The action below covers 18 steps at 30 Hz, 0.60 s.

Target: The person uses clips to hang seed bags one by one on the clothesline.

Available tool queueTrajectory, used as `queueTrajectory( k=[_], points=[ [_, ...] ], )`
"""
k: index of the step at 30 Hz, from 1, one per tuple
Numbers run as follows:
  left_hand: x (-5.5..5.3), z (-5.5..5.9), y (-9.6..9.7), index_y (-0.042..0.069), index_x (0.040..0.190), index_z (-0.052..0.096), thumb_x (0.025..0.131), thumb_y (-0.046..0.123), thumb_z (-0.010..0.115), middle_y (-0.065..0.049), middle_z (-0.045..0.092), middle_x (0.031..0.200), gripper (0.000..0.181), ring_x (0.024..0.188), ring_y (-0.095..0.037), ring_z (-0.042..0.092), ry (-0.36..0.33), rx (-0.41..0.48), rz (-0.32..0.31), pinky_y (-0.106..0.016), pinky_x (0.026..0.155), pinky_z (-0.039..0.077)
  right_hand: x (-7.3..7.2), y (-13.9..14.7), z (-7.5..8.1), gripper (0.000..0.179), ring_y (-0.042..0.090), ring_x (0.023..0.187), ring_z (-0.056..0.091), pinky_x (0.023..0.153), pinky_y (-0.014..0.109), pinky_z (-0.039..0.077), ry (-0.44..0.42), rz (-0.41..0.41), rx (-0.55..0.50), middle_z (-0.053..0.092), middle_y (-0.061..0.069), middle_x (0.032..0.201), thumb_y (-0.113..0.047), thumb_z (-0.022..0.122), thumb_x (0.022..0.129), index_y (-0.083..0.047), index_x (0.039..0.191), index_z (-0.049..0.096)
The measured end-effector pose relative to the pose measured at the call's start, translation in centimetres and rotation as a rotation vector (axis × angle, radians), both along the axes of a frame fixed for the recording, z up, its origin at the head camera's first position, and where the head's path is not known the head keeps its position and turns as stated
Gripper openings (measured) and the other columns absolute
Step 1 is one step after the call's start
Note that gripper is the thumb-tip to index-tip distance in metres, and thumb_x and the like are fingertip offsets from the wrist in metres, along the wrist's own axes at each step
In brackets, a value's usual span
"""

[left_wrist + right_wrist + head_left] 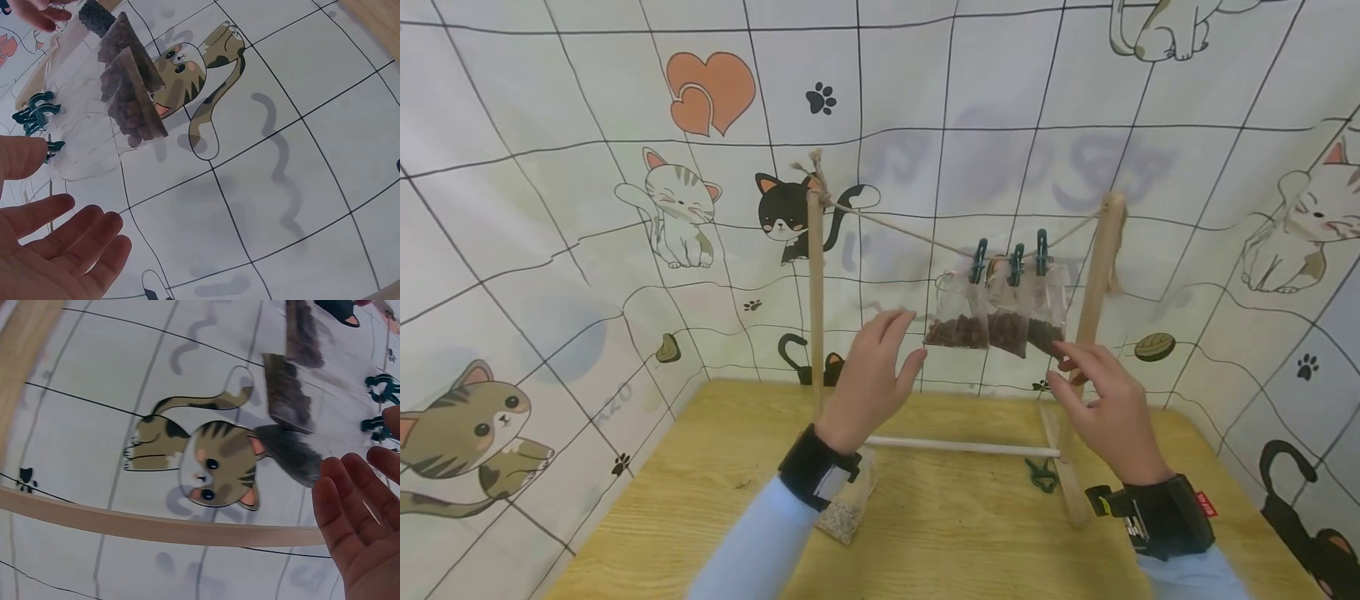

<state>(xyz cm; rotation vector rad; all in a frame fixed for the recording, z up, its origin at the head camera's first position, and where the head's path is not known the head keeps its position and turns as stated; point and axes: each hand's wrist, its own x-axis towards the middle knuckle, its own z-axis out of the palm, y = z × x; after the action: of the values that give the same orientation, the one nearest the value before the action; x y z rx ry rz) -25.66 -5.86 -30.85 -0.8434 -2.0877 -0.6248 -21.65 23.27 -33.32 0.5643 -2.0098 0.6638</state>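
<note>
Three clear bags hang side by side from a string [902, 230], each under a dark green clothespin [978, 260]. Reddish-brown pieces fill the bottoms of the left bag [961, 332] and the middle bag [1007, 331]; the right bag [289, 453] contains dark grains and hangs tilted. My right hand [1108, 408] is beside that right bag, fingertips right at its lower corner, fingers loosely extended. To the left of the bags my left hand [872, 379] is raised with its fingers spread and nothing in them, the thumb apart from the fingers.
Wooden posts [816, 292] hold the string at both ends, joined low down by a pale rod [962, 447]. On the wooden table [940, 533] lie a bag of pale grains [844, 512], partly behind my left wrist, and a green clothespin [1042, 475]. Behind hangs a cat-patterned sheet [910, 83].
</note>
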Motion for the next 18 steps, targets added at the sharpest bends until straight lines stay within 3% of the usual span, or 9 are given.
queueTrajectory(
  k=[9,18],
  points=[
    [1.0,-4.3,-0.8,0.004,0.135,0.045,0.093,0.029,0.054,-0.015,0.052,0.131,0.049,0.121,-0.028,0.049,0.02,0.012,0.116,-0.041,0.098,0.041,0.3,-0.1,-4.6,0.044,0.012,0.078,0.055,0.05,0.016,0.041,-0.069,-0.02,-0.007,0.061,0.008,0.109,-0.008,0.068,0.079,-0.011,0.122,0.06],
    [1.8,-8.5,-1.6,0.002,0.13,0.05,0.089,0.024,0.06,-0.018,0.054,0.128,0.048,0.115,-0.032,0.052,-0.01,0.088,0.179,-0.045,0.094,0.043,0.7,-0.3,-7.9,0.041,0.017,0.076,0.055,0.052,0.019,0.046,-0.125,-0.039,-0.048,0.06,0.01,0.104,-0.008,0.067,0.08,-0.008,0.121,0.059]
  ],
)
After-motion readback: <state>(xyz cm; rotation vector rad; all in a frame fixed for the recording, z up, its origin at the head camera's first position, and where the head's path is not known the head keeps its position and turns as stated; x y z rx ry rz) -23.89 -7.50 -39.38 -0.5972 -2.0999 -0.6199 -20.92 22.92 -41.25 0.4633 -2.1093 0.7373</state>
